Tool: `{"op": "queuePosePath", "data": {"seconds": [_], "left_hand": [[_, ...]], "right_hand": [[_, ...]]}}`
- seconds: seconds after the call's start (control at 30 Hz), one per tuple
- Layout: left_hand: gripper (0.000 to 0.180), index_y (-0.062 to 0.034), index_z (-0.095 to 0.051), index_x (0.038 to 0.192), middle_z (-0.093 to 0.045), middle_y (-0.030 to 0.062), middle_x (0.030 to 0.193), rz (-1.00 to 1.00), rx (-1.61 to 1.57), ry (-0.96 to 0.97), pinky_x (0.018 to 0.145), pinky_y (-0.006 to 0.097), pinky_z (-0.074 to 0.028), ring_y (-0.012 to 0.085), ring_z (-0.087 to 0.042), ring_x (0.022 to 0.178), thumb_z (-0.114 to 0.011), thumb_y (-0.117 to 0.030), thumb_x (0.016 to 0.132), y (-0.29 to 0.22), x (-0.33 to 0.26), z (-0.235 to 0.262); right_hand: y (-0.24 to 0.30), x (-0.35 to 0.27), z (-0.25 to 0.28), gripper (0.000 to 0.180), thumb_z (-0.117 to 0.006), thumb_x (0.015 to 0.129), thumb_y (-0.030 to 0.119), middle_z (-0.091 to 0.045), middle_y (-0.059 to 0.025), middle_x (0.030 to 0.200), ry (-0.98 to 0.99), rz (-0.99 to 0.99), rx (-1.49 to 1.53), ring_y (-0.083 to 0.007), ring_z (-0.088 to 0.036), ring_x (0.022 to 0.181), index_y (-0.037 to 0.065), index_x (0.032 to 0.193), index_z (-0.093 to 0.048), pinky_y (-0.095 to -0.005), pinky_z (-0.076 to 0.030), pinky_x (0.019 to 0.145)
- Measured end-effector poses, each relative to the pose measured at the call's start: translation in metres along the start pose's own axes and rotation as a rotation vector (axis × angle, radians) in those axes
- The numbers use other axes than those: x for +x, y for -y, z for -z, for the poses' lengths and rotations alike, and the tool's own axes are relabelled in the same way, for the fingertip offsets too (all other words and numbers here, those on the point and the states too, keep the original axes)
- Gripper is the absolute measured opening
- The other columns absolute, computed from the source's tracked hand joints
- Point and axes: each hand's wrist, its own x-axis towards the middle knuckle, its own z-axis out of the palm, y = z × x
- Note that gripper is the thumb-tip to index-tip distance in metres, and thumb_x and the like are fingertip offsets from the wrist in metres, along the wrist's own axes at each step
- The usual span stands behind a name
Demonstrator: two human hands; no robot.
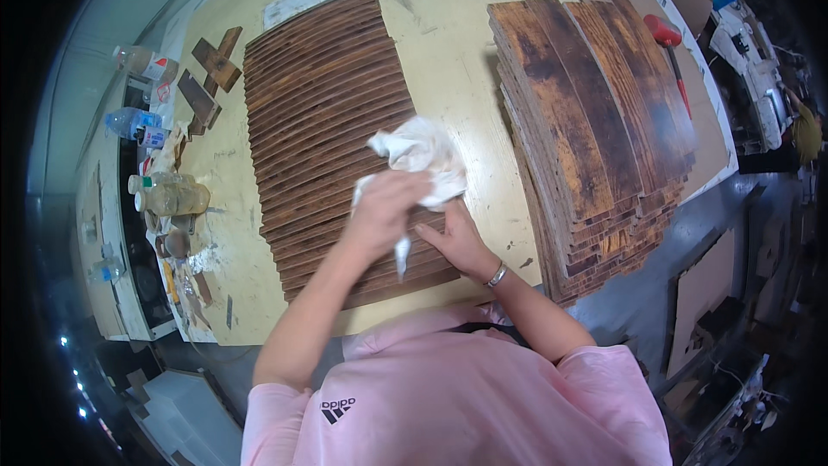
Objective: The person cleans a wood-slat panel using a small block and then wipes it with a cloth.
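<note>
A long row of dark brown wood-grain boards [323, 121] lies overlapped on the pale table before me. Over its near right part, my left hand [384, 211] is closed on a crumpled white cloth [424, 155]. Some of the cloth bunches beyond the fingers, and a loose corner hangs below them. The hand and the cloth are slightly blurred. My right hand [461, 242], with a silver band at the wrist, rests at the right ends of the nearest boards. Its thumb is spread to the left over them, and its fingertips lie close to the cloth.
To the right stands a tall stack of wood-grain boards [595, 112], with a red mallet [664, 32] beside it. Short wood offcuts [216, 65] lie at the far left. Along the left edge are plastic bottles [177, 198] and small tools.
</note>
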Motion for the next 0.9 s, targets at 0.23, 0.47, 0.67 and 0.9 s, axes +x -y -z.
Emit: {"op": "queuePosePath", "data": {"seconds": [0.23, 0.47, 0.67, 0.9], "left_hand": [[0.034, 0.0044, -0.059, 0.136, -0.070, 0.0127, 0.120, 1.122, -0.394, -0.843, 0.080, 0.030, -0.057, 0.0175, -0.070, 0.096, -0.052, -0.010, 0.105, 0.092, -0.204, 0.153], [0.027, 0.0051, -0.067, 0.124, -0.072, 0.0053, 0.102, 1.249, -0.508, -0.613, 0.076, 0.026, -0.052, 0.0114, -0.065, 0.085, -0.055, -0.008, 0.103, 0.082, -0.204, 0.105], [0.036, -0.0013, -0.071, 0.123, -0.070, 0.0107, 0.108, 0.573, 0.169, -0.286, 0.093, 0.035, -0.051, 0.0228, -0.065, 0.098, -0.067, 0.004, 0.087, 0.046, -0.116, 0.120], [0.041, -0.0077, -0.075, 0.113, -0.063, 0.0116, 0.100, 0.069, 0.233, -0.072, 0.086, 0.043, -0.049, 0.0332, -0.058, 0.096, -0.074, 0.004, 0.073, 0.024, 0.008, -0.005]], "right_hand": [[0.006, 0.016, 0.001, 0.091, -0.069, 0.095, 0.016, -0.014, -0.0287, 0.167, -0.157, 0.084, 0.141, -0.0373, -0.014, 0.157, -0.005, 0.161, -0.009, -0.0403, -0.019, 0.126], [0.013, 0.040, -0.005, 0.086, -0.062, 0.100, 0.016, -0.015, -0.0258, 0.168, -0.115, -0.011, 0.195, -0.0355, -0.015, 0.157, -0.005, 0.160, -0.006, -0.0381, -0.018, 0.126], [0.005, 0.039, -0.007, 0.084, -0.063, 0.099, 0.014, -0.022, -0.0264, 0.166, -0.187, 0.009, 0.155, -0.0321, -0.021, 0.155, -0.003, 0.161, -0.010, -0.0365, -0.019, 0.125], [0.003, 0.040, -0.010, 0.088, -0.065, 0.097, 0.015, -0.018, -0.0285, 0.166, -0.133, 0.038, 0.127, -0.0371, -0.020, 0.155, -0.006, 0.160, -0.007, -0.0389, -0.018, 0.126]]}}
